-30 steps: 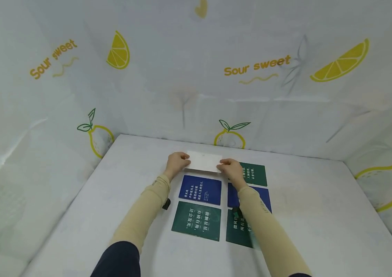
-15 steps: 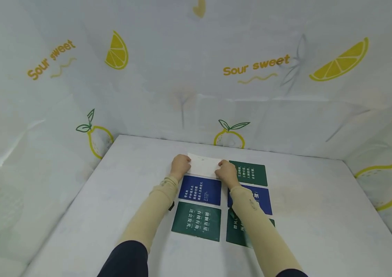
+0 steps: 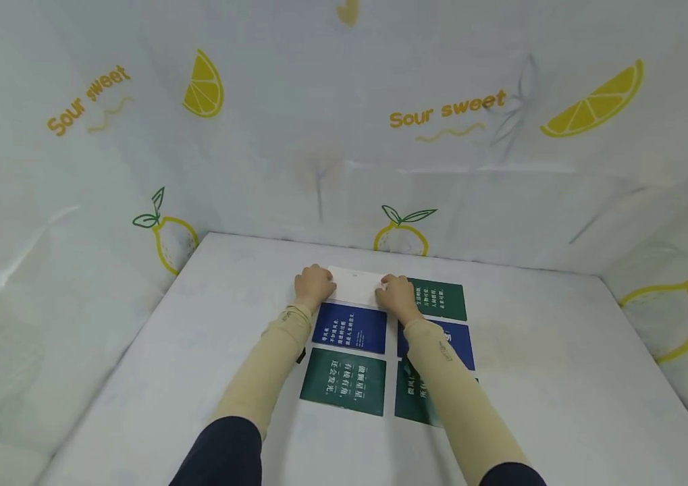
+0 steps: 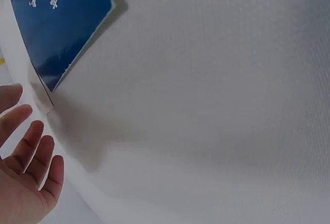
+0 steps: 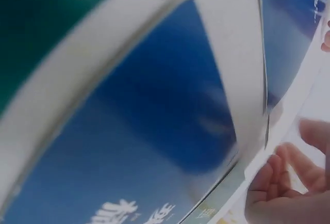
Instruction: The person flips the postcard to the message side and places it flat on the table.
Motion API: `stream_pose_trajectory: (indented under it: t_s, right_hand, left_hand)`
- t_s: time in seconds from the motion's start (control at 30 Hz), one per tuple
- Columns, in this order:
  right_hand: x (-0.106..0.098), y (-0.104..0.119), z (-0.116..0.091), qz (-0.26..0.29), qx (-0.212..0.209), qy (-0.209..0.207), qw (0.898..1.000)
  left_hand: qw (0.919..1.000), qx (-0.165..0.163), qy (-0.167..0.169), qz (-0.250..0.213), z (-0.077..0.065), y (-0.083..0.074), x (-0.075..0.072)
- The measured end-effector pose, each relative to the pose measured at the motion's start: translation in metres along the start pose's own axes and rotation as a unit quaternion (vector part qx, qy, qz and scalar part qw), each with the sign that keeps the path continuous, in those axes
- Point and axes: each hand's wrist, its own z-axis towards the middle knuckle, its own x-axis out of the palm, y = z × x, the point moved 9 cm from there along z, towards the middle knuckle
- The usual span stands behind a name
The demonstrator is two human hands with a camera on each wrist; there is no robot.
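Observation:
A blank white card (image 3: 357,286) lies at the far end of the left column of cards. Beside its left edge is my left hand (image 3: 314,285), fingers loosely bent and thumb apart from the index finger in the left wrist view. My right hand (image 3: 398,295) has its fingertips at the opposite edge, fingers also loosely bent. Contact at the edges is too small to tell. Just nearer lies a blue card (image 3: 351,328) with white writing, then a green card (image 3: 344,381). The right forearm partly covers another blue card (image 3: 459,346) and a green card (image 3: 415,399).
A further green card (image 3: 443,301) lies right of my right hand. All the cards rest on a white table (image 3: 562,378). White sheeting (image 3: 295,121) printed with lemons and lettering rises behind and on both sides.
The white card, tilted up between both hands a second ago, came down flat above the blue card. Since half a second ago hands and card have barely moved; the view shifted slightly.

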Motion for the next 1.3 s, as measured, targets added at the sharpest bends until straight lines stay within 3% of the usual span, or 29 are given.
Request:
stream_pose_trajectory:
  t_s: [0.13, 0.3, 0.43, 0.53, 0.6, 0.63, 0.7, 0.77, 0.8, 0.83, 0.87, 0.93, 1.03, 1.13, 1.2, 1.3]
  right_hand:
    - [-0.017, -0.002, -0.001, 0.096, 0.006, -0.016, 0.995]
    - [-0.043, -0.013, -0.006, 0.175, 0.038, -0.015, 0.984]
    - [-0.066, -0.029, -0.014, 0.224, 0.069, -0.015, 0.972]
    - [-0.078, -0.041, -0.022, 0.247, 0.078, -0.016, 0.966]
    - [-0.084, -0.05, -0.027, 0.256, 0.08, -0.015, 0.963]
    - [-0.086, -0.054, -0.029, 0.256, 0.081, -0.014, 0.963]
    - [-0.088, -0.064, -0.034, 0.258, 0.088, -0.009, 0.962]
    - [-0.088, -0.076, -0.04, 0.253, 0.104, -0.003, 0.962]
    - [-0.088, -0.082, -0.042, 0.25, 0.114, -0.001, 0.961]
    - [-0.088, -0.088, -0.045, 0.248, 0.123, 0.003, 0.961]
    - [-0.088, -0.093, -0.047, 0.249, 0.131, 0.007, 0.96]
    - [-0.086, -0.104, -0.052, 0.259, 0.148, 0.016, 0.954]
    - [-0.082, -0.115, -0.056, 0.292, 0.166, 0.033, 0.941]
    - [-0.076, -0.124, -0.058, 0.329, 0.186, 0.045, 0.925]
    - [-0.072, -0.128, -0.058, 0.34, 0.196, 0.048, 0.918]
    - [-0.069, -0.132, -0.058, 0.348, 0.199, 0.047, 0.915]
  left_hand:
    - [0.9994, 0.003, -0.019, -0.028, 0.003, -0.004, -0.008]
    - [0.9895, 0.009, -0.042, -0.138, 0.002, -0.018, -0.014]
    - [0.9681, 0.025, -0.036, -0.247, -0.001, -0.038, -0.011]
    - [0.9432, 0.022, -0.004, -0.332, -0.006, -0.051, -0.003]
    - [0.9143, 0.006, 0.039, -0.403, -0.009, -0.059, 0.008]
    - [0.8912, -0.006, 0.067, -0.449, -0.01, -0.064, 0.015]
    - [0.8329, -0.034, 0.124, -0.538, -0.015, -0.073, 0.029]
    - [0.7661, -0.056, 0.173, -0.616, -0.021, -0.085, 0.039]
    - [0.7384, -0.064, 0.191, -0.644, -0.023, -0.09, 0.045]
    - [0.7156, -0.069, 0.205, -0.664, -0.025, -0.094, 0.05]
    - [0.6982, -0.071, 0.215, -0.679, -0.027, -0.099, 0.054]
    - [0.6741, -0.074, 0.229, -0.698, -0.03, -0.107, 0.061]
    - [0.6634, -0.08, 0.245, -0.703, -0.031, -0.118, 0.07]
    - [0.6645, -0.084, 0.26, -0.696, -0.033, -0.126, 0.074]
    - [0.6661, -0.084, 0.268, -0.691, -0.033, -0.129, 0.075]
    - [0.662, -0.081, 0.281, -0.69, -0.032, -0.135, 0.075]
